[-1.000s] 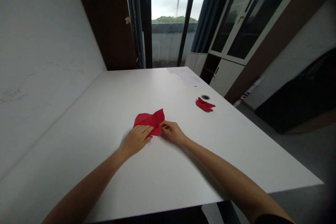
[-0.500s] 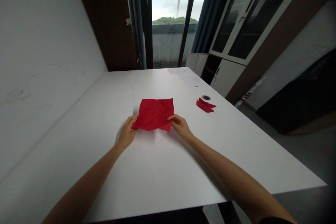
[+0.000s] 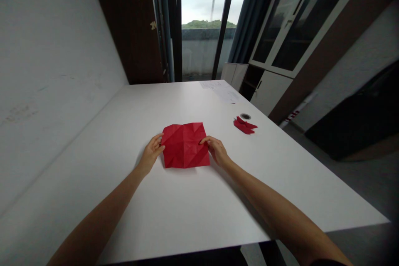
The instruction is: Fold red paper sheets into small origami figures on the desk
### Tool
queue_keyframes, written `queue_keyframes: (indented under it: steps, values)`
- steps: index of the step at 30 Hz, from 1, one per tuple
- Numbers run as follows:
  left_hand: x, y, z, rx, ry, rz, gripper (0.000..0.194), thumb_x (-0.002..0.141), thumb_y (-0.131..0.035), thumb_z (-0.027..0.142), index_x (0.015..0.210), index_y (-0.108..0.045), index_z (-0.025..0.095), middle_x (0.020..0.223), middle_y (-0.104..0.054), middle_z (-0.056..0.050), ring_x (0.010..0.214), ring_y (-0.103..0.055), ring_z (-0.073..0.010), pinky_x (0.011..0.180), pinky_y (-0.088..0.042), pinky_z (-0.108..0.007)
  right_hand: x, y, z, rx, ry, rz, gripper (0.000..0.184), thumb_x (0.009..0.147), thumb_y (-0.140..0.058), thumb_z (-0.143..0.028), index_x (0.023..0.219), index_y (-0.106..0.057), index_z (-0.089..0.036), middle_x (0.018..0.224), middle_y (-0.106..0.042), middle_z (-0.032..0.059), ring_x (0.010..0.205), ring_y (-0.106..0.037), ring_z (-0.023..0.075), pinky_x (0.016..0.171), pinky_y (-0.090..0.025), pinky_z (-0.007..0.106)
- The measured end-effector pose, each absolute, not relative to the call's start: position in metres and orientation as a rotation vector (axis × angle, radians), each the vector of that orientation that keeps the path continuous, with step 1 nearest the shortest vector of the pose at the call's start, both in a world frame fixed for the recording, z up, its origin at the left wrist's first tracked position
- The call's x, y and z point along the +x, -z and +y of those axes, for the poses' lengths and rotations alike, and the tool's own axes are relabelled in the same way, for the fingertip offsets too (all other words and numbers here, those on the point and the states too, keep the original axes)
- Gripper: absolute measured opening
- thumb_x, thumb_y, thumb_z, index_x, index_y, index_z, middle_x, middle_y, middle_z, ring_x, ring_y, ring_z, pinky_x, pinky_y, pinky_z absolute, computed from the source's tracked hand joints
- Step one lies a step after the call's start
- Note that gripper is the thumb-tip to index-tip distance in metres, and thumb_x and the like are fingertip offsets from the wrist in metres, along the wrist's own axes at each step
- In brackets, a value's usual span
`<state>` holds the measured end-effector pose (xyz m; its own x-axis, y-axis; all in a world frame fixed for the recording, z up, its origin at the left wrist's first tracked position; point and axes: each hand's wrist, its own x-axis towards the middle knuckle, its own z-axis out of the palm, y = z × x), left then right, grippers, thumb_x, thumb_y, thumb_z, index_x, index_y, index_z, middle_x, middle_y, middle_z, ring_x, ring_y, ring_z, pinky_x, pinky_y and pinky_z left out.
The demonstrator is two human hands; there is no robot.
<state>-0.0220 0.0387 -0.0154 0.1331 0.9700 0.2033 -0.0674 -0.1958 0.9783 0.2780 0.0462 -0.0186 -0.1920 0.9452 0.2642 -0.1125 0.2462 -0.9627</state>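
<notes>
A square of red paper (image 3: 185, 145), marked with crossing creases, is spread out just over or on the white table, its surface slightly wavy. My left hand (image 3: 151, 153) holds its left edge, with the thumb and fingers a little apart along the border. At the right edge, my right hand (image 3: 218, 149) pinches the sheet, thumb and forefinger lying over it. Off to the right lies a folded red paper piece (image 3: 245, 125) with pointed ends, touched by neither hand.
The white table (image 3: 149, 220) runs along a wall (image 3: 62, 83) on the left. A round dark grommet (image 3: 245, 116) sits beyond the folded piece. Printed white sheets (image 3: 222, 91) lie at the far right corner. A cabinet (image 3: 274, 91) stands behind on the right.
The red paper has tipped flatter and come nearer to me, so its creased face shows more fully. The left fingers have spread a little; the folded piece has stayed put.
</notes>
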Motion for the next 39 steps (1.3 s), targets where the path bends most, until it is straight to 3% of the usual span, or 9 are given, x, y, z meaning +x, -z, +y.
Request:
queue_keyframes:
  steps: [5,10,17,20,22,26,29,31,39]
  values:
    - [-0.012,0.012,0.032,1.514,-1.225,0.902,0.071,0.081,-0.069,0.027,0.146,-0.041,0.022,0.152,-0.041,-0.011,0.137,-0.044,-0.0252,0.113,-0.04,-0.042,0.273,0.01,0.041,-0.881,-1.128,-1.485,0.03,0.085,-0.066,-0.044,0.105,-0.061,-0.023,0.102,-0.064,0.005,0.091,-0.06,0.021,0.081,-0.05,0.032]
    - [-0.014,0.013,0.03,1.653,-1.153,1.12,0.057,0.086,-0.063,0.028,0.141,-0.05,0.025,0.145,-0.05,-0.008,0.128,-0.053,-0.0234,0.107,-0.045,-0.04,0.271,0.002,0.036,-0.818,-1.081,-1.634,0.046,0.09,-0.061,-0.041,0.133,-0.051,-0.026,0.124,-0.061,0.0068,0.108,-0.059,0.0232,0.091,-0.05,0.036]
    - [-0.017,0.008,0.028,1.904,-1.21,1.321,0.026,0.091,-0.058,0.031,0.113,-0.07,0.024,0.114,-0.064,-0.006,0.107,-0.06,-0.0197,0.095,-0.047,-0.033,0.273,0.016,0.04,-1.044,-0.667,-1.785,0.019,0.091,-0.057,-0.026,0.106,-0.069,-0.025,0.1,-0.068,0.0039,0.089,-0.062,0.0206,0.081,-0.049,0.035]
    - [-0.017,0.006,0.028,1.952,-1.221,1.34,0.021,0.092,-0.057,0.032,0.104,-0.073,0.024,0.1,-0.061,-0.005,0.094,-0.06,-0.0176,0.084,-0.049,-0.03,0.273,0.015,0.042,-0.988,-0.521,-1.781,0.013,0.09,-0.059,-0.025,0.097,-0.071,-0.025,0.098,-0.065,0.0059,0.095,-0.059,0.0223,0.087,-0.047,0.039]
    - [-0.018,0.007,0.028,1.963,-1.264,1.368,0.018,0.09,-0.06,0.032,0.098,-0.074,0.024,0.102,-0.059,-0.005,0.097,-0.058,-0.0181,0.086,-0.048,-0.031,0.273,0.011,0.042,-0.972,-0.442,-1.761,0.01,0.089,-0.062,-0.026,0.093,-0.071,-0.025,0.106,-0.062,0.0076,0.106,-0.055,0.0243,0.095,-0.043,0.043]
    - [-0.018,0.009,0.029,1.957,-1.333,1.331,0.015,0.089,-0.062,0.032,0.085,-0.071,0.021,0.128,-0.055,-0.007,0.122,-0.051,-0.0227,0.106,-0.038,-0.037,0.274,0.004,0.041,-0.945,-0.519,-1.697,0.009,0.088,-0.065,-0.031,0.088,-0.067,-0.022,0.126,-0.057,0.0081,0.119,-0.05,0.0268,0.105,-0.036,0.046]
    - [-0.016,0.009,0.028,1.823,-1.325,1.224,0.022,0.091,-0.059,0.034,0.077,-0.064,0.018,0.132,-0.056,-0.008,0.125,-0.051,-0.0236,0.109,-0.034,-0.039,0.271,0.005,0.04,-0.916,-0.848,-1.599,0.016,0.089,-0.064,-0.037,0.09,-0.062,-0.021,0.1,-0.065,0.006,0.094,-0.059,0.0222,0.086,-0.046,0.038]
    - [-0.014,0.009,0.027,1.679,-1.312,1.138,0.024,0.092,-0.058,0.037,0.078,-0.061,0.018,0.128,-0.06,-0.01,0.122,-0.053,-0.0239,0.108,-0.036,-0.039,0.268,0.008,0.039,-0.927,-1.005,-1.496,0.02,0.089,-0.064,-0.04,0.09,-0.06,-0.021,0.082,-0.062,0.0021,0.076,-0.057,0.0186,0.071,-0.046,0.032]
    - [-0.002,0.009,0.018,1.311,-1.232,0.784,0.024,0.087,-0.066,0.031,0.099,-0.049,0.019,0.129,-0.057,-0.01,0.114,-0.058,-0.0231,0.095,-0.048,-0.037,0.26,0.014,0.038,-0.957,-1.138,-1.202,0.027,0.084,-0.069,-0.042,0.084,-0.054,-0.02,0.072,-0.053,-0.0018,0.063,-0.048,0.0134,0.056,-0.037,0.024]
